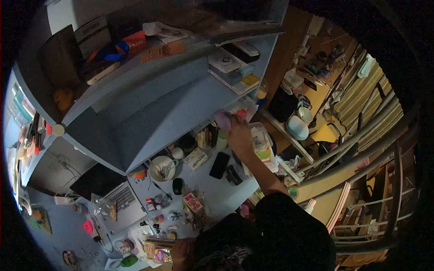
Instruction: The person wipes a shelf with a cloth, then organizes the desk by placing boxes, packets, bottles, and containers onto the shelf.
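By the shelf (181, 106), the right hand (238, 131) holds a purple cloth (222, 119).
Likely light, soft, best gripped bunched; left hand's (182, 254) grip unclear.

The black top (296, 228) had a loose short sleeve (275, 207) that left the right forearm (260, 174) and the right hand (239, 135) bare; a faint greyish print (231, 258), too dim to read, marked it.

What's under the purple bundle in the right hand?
Just below the purple bundle in the picture, a pale green container shows. Whatever lies directly under the bundle is hidden by it and the right hand.
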The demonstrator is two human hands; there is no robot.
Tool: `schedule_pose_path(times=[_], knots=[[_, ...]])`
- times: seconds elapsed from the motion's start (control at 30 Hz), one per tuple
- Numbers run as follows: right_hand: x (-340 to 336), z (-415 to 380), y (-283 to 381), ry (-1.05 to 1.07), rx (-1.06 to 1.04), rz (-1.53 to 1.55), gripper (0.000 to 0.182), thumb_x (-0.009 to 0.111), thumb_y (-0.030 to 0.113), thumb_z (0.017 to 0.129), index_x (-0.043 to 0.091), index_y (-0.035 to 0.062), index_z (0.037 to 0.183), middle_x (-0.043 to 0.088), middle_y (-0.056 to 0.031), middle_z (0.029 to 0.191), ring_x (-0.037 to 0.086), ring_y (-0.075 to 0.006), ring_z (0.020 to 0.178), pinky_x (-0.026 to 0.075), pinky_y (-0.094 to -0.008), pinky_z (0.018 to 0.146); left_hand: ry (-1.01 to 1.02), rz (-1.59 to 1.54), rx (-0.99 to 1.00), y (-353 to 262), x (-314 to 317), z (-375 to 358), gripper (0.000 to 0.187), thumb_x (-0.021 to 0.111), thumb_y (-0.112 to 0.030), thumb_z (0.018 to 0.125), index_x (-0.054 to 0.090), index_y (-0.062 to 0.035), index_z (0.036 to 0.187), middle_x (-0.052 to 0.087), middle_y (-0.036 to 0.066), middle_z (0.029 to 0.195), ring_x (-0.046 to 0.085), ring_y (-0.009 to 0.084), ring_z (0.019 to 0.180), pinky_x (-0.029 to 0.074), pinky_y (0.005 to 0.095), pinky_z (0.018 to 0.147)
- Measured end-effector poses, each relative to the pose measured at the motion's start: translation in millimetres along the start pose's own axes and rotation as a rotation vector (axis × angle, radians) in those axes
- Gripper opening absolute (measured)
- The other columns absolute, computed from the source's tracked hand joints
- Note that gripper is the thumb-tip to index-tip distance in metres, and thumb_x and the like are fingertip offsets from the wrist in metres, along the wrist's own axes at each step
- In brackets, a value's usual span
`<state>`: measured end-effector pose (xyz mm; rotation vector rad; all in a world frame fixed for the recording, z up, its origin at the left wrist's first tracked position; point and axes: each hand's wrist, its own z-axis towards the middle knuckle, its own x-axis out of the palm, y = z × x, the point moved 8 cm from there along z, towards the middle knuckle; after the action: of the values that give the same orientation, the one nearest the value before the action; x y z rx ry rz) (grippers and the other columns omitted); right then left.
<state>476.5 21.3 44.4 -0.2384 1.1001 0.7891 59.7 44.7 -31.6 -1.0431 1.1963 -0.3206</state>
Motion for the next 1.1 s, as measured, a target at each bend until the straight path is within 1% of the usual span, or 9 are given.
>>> schedule_pose_path(times=[0.2,0.4,0.5,0.67,0.7,0.77,0.87,1.0,1.1], knots=[[-3.0,54.0,96.6,-0.252,-0.303,0.226,0.043,0.059,0.007,0.072,0.052,0.0114,0.114,0.047,-0.0107,0.119,0.049,-0.0349,0.1,0.048,-0.0434,0.079,-0.009,0.043,0.042,6.0,-5.1,16.7,0.016,0.06,-0.001,0.074,0.063,-0.0045,0.089,0.06,0.012,0.082,0.059,0.0283,0.076,0.047,0.0377,0.064],[105.1,132.5,124.3,-0.033,-0.568,0.122,0.037,0.06,0.003,0.07,0.058,0.0091,0.106,0.049,-0.0117,0.12,0.047,-0.0354,0.104,0.046,-0.0451,0.082,-0.06,0.081,0.069,7.0,-15.8,42.3,0.015,0.06,-0.001,0.074,0.063,-0.0047,0.089,0.06,0.012,0.082,0.059,0.0287,0.075,0.047,0.038,0.064],[136.5,165.5,108.1,0.075,-0.454,0.057,0.027,0.061,0.005,0.07,0.063,0.0062,0.097,0.053,-0.0122,0.116,0.049,-0.0365,0.105,0.046,-0.0454,0.084,-0.078,0.084,0.078,6.1,-14.3,55.7,0.015,0.059,-0.001,0.075,0.063,-0.0047,0.089,0.06,0.012,0.082,0.059,0.0288,0.075,0.047,0.0381,0.064],[115.8,173.6,82.5,-0.133,-0.271,-0.095,0.011,0.061,0.011,0.072,0.067,0.007,0.08,0.058,-0.015,0.107,0.058,-0.0327,0.093,0.048,-0.0442,0.078,-0.086,0.104,0.095,4.8,-14.4,64.6,0.015,0.059,-0.001,0.075,0.063,-0.0049,0.089,0.06,0.012,0.082,0.059,0.0291,0.075,0.047,0.0384,0.064],[99.1,174.5,79.4,-0.131,-0.269,-0.096,0.011,0.061,0.011,0.072,0.067,0.007,0.08,0.058,-0.015,0.107,0.058,-0.0327,0.093,0.048,-0.0442,0.078,-0.087,0.108,0.098,4.3,-14.0,63.9,0.015,0.059,-0.001,0.075,0.063,-0.0049,0.089,0.06,0.012,0.082,0.059,0.0292,0.075,0.047,0.0384,0.064],[101.2,177.5,53.2,0.432,0.003,-0.071,0.023,0.057,0.024,0.083,0.063,0.013,0.102,0.053,-0.0116,0.121,0.05,-0.0292,0.112,0.044,-0.0406,0.088,-0.089,0.114,0.101,2.7,-12.2,60.2,0.015,0.059,-0.001,0.075,0.063,-0.0049,0.088,0.06,0.012,0.082,0.059,0.0293,0.075,0.047,0.0385,0.064],[116.7,184.3,32.2,0.091,-0.052,-0.187,0.019,0.057,0.024,0.083,0.066,0.0128,0.096,0.056,-0.0112,0.115,0.055,-0.0261,0.102,0.046,-0.0379,0.084,-0.083,0.124,0.122,-1.7,-9.9,54.0,0.015,0.059,-0.001,0.075,0.062,-0.005,0.088,0.061,0.012,0.082,0.059,0.0294,0.075,0.047,0.0386,0.064],[93.3,173.8,21.4,0.082,0.041,-0.257,0.019,0.055,0.025,0.085,0.066,0.0115,0.093,0.06,-0.0088,0.108,0.058,-0.0246,0.096,0.047,-0.0364,0.081,-0.083,0.142,0.146,-9.0,-10.0,40.2,0.015,0.059,-0.001,0.075,0.062,-0.0051,0.088,0.061,0.012,0.082,0.059,0.0297,0.075,0.047,0.0388,0.063],[80.3,159.5,15.8,0.306,0.066,-0.264,0.019,0.054,0.021,0.085,0.065,0.0086,0.093,0.062,-0.0084,0.101,0.058,-0.0248,0.094,0.047,-0.0369,0.08,-0.098,0.154,0.159,-13.7,-11.0,29.9,0.014,0.058,-0.001,0.075,0.062,-0.0052,0.088,0.061,0.012,0.082,0.059,0.0298,0.075,0.047,0.0389,0.063]])
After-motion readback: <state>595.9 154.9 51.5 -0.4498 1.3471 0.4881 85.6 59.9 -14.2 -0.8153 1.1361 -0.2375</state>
